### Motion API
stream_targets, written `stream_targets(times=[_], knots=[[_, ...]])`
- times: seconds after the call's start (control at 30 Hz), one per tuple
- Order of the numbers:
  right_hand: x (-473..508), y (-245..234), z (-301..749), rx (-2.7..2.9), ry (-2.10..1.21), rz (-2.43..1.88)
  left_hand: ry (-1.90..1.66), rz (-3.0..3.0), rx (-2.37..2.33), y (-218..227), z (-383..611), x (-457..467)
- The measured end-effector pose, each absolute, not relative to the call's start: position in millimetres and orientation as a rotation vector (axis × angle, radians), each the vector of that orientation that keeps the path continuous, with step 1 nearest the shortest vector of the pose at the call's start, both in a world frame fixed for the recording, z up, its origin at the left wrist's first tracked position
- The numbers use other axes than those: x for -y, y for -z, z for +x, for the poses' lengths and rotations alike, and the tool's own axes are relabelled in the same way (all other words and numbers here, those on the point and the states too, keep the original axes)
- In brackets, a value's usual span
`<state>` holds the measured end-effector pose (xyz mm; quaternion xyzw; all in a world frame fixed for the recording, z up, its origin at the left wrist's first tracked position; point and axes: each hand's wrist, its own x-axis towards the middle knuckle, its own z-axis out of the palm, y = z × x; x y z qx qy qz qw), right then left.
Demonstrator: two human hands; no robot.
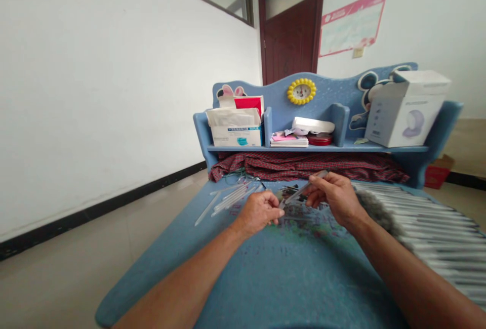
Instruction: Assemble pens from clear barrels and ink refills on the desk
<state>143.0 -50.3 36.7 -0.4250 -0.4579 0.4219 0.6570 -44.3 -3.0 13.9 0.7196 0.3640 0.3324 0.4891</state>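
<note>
My right hand grips a slim clear tube that looks like a pen barrel, slanting down to the left over the table. Close to its lower end, my left hand has thumb and forefinger pinched on a small clear piece, too small to name. Behind the hands lies a pile of small black parts, partly hidden by them. Several loose clear tubes are spread on the tabletop to the left. Right of my right hand, many pale, slim pen-like sticks lie side by side, next to grey fluffy material.
The blue table has a raised back shelf with a mask box, papers, a red round tin and a white box. Checked cloth is bunched below the shelf. A white wall stands left.
</note>
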Motion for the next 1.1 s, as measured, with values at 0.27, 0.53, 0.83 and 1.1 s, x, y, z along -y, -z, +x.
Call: stream_targets(times=[0.27,0.53,0.83,1.1], knots=[[52,-36,137,1.170,-0.911,-1.030,-0.794,1.747,-0.914,-15,-42,12],[58,-39,131,1.400,-0.788,-1.089,-0.743,1.737,-0.866,-14,-38,18],[66,-36,120,1.750,-0.476,-1.170,-0.651,1.954,-0.855,-2,-36,15],[64,-35,113,1.870,-0.285,-1.246,-0.638,2.180,-0.875,0,-37,14]])
